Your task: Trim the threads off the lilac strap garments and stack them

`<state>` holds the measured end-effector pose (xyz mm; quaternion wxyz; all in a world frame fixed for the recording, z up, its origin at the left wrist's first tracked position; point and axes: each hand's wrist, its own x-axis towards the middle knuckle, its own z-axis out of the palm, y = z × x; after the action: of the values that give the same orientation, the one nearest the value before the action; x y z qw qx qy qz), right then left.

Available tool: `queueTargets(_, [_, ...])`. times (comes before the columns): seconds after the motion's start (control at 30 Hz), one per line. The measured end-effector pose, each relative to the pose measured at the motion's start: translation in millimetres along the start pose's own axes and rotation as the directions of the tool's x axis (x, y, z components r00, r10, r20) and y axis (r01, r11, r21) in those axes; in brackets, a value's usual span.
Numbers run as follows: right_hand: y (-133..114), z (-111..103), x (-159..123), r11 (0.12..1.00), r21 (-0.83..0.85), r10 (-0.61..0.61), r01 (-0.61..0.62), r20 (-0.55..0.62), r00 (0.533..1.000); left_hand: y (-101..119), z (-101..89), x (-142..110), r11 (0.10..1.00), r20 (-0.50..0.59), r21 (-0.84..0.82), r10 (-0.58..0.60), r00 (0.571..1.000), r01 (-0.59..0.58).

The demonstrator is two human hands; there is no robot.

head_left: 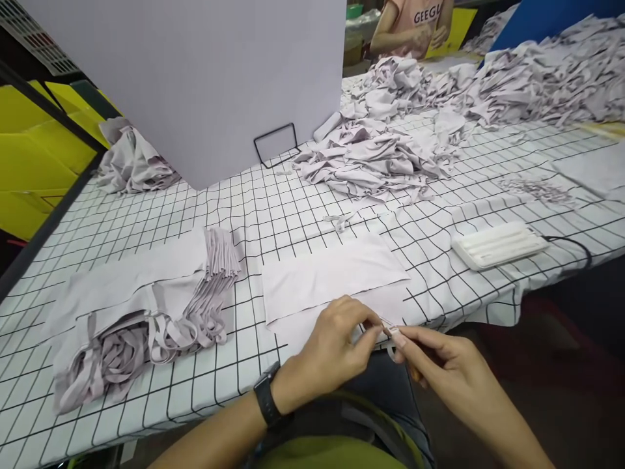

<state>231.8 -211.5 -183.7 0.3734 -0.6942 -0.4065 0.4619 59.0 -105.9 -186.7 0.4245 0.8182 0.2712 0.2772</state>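
Observation:
Both hands meet at the table's front edge over a narrow pale fabric strap [391, 352]. My left hand [339, 335], with a black watch on its wrist, pinches the strap's end between thumb and forefinger. From the right, my right hand [439, 361] is closed on the same strap; a small loop of it hangs under the fingertips. Just beyond my left hand lies a flat, folded pale fabric piece [332, 273], its lower edge partly hidden by that hand. Whether the strap is joined to this piece I cannot tell.
Left is a layered stack of fabric pieces [137, 273] with looped straps. A white power strip [502, 244] lies right. Crumpled fabric heaps [375, 156] spread behind, beside a grey panel [219, 78] on a black wire stand [276, 144]. Another person [410, 29] works at the back.

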Motion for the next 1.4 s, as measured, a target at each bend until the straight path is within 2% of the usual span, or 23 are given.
queueTargets(0.07, [-8,3,6,0.998,0.047,0.037,-0.035,-0.055,0.998,-11,-2.8,8,0.975,-0.018,0.208,0.083,0.996,-0.077])
queueTargets(0.13, [-17,6,12,0.99,0.122,0.085,-0.073,-0.103,0.991,-21,-3.7,19,0.911,0.042,0.391,0.125,0.991,-0.132])
queueTargets(0.2, [-23,7,18,0.975,0.193,0.133,-0.11,-0.111,0.985,-29,-3.0,30,0.848,0.121,0.508,0.103,0.987,-0.151])
queueTargets(0.27, [-26,6,25,0.962,0.231,0.164,-0.144,-0.07,0.984,-33,-1.6,38,0.813,0.151,0.563,0.075,0.986,-0.148])
queueTargets(0.37, [-24,2,35,0.958,0.234,0.176,-0.167,-0.016,0.984,-38,-0.1,45,0.841,0.115,0.53,0.051,0.992,-0.105])
queueTargets(0.5, [-24,6,47,0.953,0.211,0.21,-0.215,0.048,0.977,-45,1.2,46,0.924,0.016,0.381,0.04,0.999,-0.043])
queueTargets(0.63, [-32,14,60,0.914,0.28,0.261,-0.294,0.151,0.954,-52,2.3,45,0.944,-0.038,0.318,0.109,0.993,-0.091])
queueTargets(0.87, [-42,11,78,0.874,0.304,0.32,-0.378,0.226,0.92,-55,-0.8,45,0.89,0.03,0.374,0.27,0.963,-0.261])
queueTargets(1.13, [-43,7,85,0.887,0.218,0.357,-0.406,0.233,0.905,-51,-3.6,46,0.808,0.184,0.489,0.272,0.945,-0.328])
queueTargets(1.4, [-48,6,87,0.897,0.186,0.358,-0.402,0.228,0.905,-49,-3.2,46,0.767,0.194,0.531,0.302,0.933,-0.359])
